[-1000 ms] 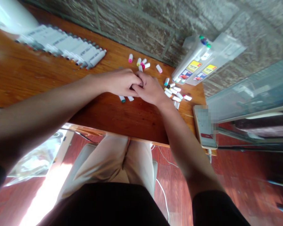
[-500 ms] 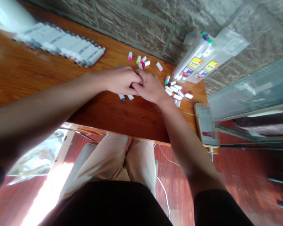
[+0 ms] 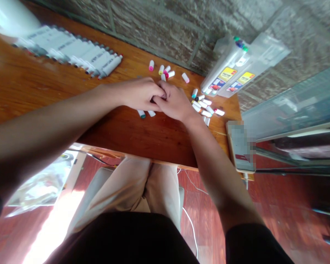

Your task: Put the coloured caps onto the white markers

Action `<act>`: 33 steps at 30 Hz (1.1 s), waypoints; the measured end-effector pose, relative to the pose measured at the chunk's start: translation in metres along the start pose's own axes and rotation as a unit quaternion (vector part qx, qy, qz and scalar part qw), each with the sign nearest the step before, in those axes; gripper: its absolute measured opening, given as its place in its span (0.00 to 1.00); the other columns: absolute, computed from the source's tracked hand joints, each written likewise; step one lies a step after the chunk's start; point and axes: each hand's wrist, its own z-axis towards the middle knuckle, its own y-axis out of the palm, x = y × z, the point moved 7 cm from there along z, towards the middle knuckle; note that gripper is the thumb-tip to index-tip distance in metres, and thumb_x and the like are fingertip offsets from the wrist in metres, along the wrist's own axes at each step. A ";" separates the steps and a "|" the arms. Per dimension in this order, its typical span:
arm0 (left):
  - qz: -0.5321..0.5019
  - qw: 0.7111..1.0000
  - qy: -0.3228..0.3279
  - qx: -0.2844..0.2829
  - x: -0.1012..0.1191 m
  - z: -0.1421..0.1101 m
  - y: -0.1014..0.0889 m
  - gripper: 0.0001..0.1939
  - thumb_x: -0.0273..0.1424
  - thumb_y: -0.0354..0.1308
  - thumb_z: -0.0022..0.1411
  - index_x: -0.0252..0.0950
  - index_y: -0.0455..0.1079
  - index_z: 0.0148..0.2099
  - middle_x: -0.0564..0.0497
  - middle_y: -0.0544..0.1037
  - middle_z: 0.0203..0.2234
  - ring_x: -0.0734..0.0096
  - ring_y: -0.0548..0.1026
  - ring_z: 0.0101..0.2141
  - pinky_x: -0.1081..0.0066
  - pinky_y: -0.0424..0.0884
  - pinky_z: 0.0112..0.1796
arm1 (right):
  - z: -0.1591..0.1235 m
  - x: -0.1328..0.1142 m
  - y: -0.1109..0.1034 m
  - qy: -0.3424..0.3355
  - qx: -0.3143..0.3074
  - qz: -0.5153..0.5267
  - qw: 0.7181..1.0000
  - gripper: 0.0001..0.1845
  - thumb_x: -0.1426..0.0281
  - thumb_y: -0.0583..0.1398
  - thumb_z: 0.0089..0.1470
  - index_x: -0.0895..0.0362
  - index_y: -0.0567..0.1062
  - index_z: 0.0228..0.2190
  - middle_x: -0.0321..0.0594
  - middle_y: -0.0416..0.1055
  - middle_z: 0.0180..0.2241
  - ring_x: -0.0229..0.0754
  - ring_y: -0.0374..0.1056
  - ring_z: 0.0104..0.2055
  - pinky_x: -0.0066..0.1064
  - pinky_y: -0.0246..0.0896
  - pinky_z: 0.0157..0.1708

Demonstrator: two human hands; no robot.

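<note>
My left hand (image 3: 141,93) and my right hand (image 3: 176,101) are clasped together over the wooden table, fingers closed on each other. A small dark gap shows between the thumbs; the inside of the clasp is hidden. From under the near side of my left hand stick out a white cap with a green end (image 3: 141,114) and another white cap (image 3: 151,113). Just beyond the hands lies a cluster of white caps with pink, red and yellow ends (image 3: 167,71). Right of my right hand, several more white caps (image 3: 202,104) lie in a loose pile.
A row of grey-white markers (image 3: 71,49) lies side by side at the left back. A clear plastic case (image 3: 228,73) with a few markers stands at the right, against the stone wall (image 3: 154,27). A phone-like device (image 3: 239,146) rests on the table's right edge.
</note>
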 end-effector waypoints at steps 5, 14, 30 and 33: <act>-0.005 1.000 -0.008 0.000 -0.001 0.000 0.000 0.06 0.34 0.61 0.57 0.43 0.75 0.28 0.51 0.77 0.17 0.64 0.79 0.27 0.69 0.68 0.31 | -0.001 -0.002 -0.001 0.013 -0.001 -0.004 1.000 0.06 0.68 0.55 0.62 0.54 0.71 0.40 0.43 0.76 0.39 0.52 0.72 0.48 0.44 0.67 0.52; 0.003 0.999 -0.029 -0.029 -0.001 -0.001 0.002 0.07 0.35 0.61 0.59 0.41 0.77 0.31 0.52 0.78 0.19 0.65 0.79 0.33 0.70 0.68 0.37 | 0.001 -0.001 0.000 0.005 -0.008 -0.017 1.000 0.05 0.68 0.55 0.63 0.54 0.71 0.39 0.44 0.76 0.38 0.52 0.73 0.46 0.44 0.67 0.52; -0.020 0.995 -0.065 -0.070 -0.002 -0.003 0.002 0.13 0.40 0.59 0.64 0.39 0.73 0.30 0.56 0.75 0.18 0.72 0.74 0.33 0.73 0.63 0.37 | 0.000 -0.004 -0.003 0.014 -0.007 -0.021 1.000 0.05 0.70 0.55 0.63 0.55 0.71 0.39 0.42 0.76 0.38 0.50 0.74 0.44 0.44 0.67 0.52; -0.023 0.996 -0.066 -0.055 -0.008 -0.002 0.004 0.11 0.40 0.60 0.61 0.41 0.73 0.29 0.55 0.76 0.18 0.69 0.76 0.34 0.72 0.64 0.37 | 0.000 -0.005 -0.003 0.010 -0.006 -0.020 1.000 0.05 0.70 0.55 0.63 0.54 0.71 0.39 0.41 0.76 0.38 0.50 0.73 0.43 0.43 0.67 0.51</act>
